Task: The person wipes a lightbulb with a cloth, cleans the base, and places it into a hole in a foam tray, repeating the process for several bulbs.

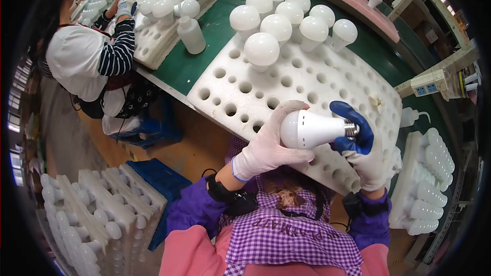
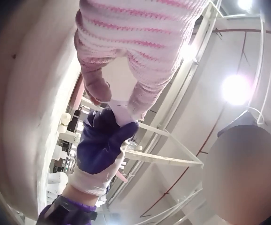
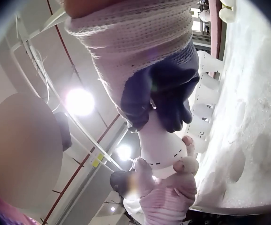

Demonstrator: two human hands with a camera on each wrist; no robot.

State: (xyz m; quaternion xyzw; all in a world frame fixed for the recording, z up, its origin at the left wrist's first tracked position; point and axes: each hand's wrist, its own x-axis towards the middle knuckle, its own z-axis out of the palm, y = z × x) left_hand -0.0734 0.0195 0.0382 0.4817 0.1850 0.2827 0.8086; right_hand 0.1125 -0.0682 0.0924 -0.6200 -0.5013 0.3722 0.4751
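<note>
A white LED light bulb lies sideways between both hands, above the near edge of a white foam tray. The left hand, in a white knit glove, grips the rounded dome end with thumb and fingers. At the metal screw base, the right hand, in a white glove with blue coating, curls its fingers and thumb round the end. In the right wrist view the bulb's body shows a ring of small slots. Several upright bulbs stand in the tray's far-left holes.
A white bottle stands on the green table beside another foam tray. Another person works at the left. Foam racks full of bulbs stand at lower left and right. A power socket is at the right.
</note>
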